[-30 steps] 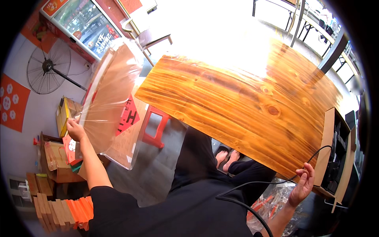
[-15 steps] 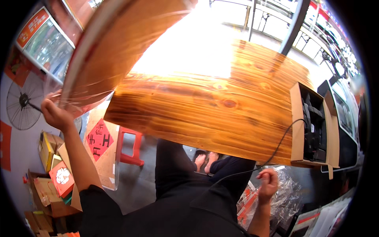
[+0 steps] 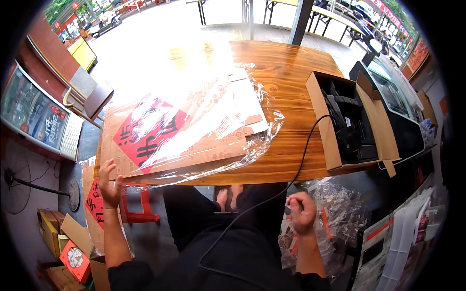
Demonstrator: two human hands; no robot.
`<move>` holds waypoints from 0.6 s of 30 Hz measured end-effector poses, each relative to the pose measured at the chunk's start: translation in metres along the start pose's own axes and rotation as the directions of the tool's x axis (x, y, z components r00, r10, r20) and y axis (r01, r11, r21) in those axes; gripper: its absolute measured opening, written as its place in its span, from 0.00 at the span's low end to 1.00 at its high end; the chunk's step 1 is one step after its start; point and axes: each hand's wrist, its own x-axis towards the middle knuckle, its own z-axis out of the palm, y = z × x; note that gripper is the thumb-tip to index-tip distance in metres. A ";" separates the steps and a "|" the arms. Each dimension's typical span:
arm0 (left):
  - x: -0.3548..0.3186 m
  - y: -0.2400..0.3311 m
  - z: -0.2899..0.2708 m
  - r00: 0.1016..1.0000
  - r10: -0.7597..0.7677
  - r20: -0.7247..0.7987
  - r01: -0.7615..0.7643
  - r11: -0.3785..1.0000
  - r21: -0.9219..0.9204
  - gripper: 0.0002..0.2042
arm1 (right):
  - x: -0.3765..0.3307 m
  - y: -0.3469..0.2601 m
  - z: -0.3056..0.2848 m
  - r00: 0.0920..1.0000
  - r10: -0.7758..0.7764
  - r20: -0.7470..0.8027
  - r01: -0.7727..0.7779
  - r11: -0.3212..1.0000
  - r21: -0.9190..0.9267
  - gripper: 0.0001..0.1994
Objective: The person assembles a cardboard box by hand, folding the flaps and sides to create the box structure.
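A flat, wide cardboard package [image 3: 208,138] lies on the wooden table [image 3: 291,145] at its left half, loosely wrapped in clear plastic film. Under the film sits a red diamond-shaped paper [image 3: 148,128] with black brushed writing. Glare washes out the package's far part. White and brown flat edges show at its right end. Beside the near left corner of the package, my left hand [image 3: 110,186] is open, fingers apart, holding nothing. My right hand [image 3: 302,212] hovers in front of the table edge with its fingers curled closed, and nothing shows in it.
An open carton [image 3: 347,123] with black equipment stands on the table's right; a black cable [image 3: 298,169] runs from it toward my body. Crumpled clear plastic [image 3: 335,208] lies below right. At left are a red stool [image 3: 141,206], boxes [image 3: 73,252], a fan and a glass-fronted fridge [image 3: 36,116].
The package, tilted up in my left hand before, now lies flat on the table. My left hand has let go and moved right and down. My right hand stays curled.
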 end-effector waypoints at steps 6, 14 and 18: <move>-0.001 -0.092 0.017 0.905 -0.404 -0.132 0.421 0.893 0.160 0.34 | 0.133 -0.029 0.020 0.968 -0.251 0.021 0.251 0.968 -0.015 0.09; -0.007 -0.106 0.022 0.817 -0.567 -0.110 0.576 0.787 0.222 0.39 | 0.249 0.036 0.090 0.990 -0.003 0.142 0.034 0.976 -0.216 0.18; -0.004 -0.120 0.021 0.815 -0.558 -0.157 0.573 0.817 0.063 0.38 | 0.250 0.041 0.092 0.987 0.110 0.114 -0.097 0.989 -0.114 0.22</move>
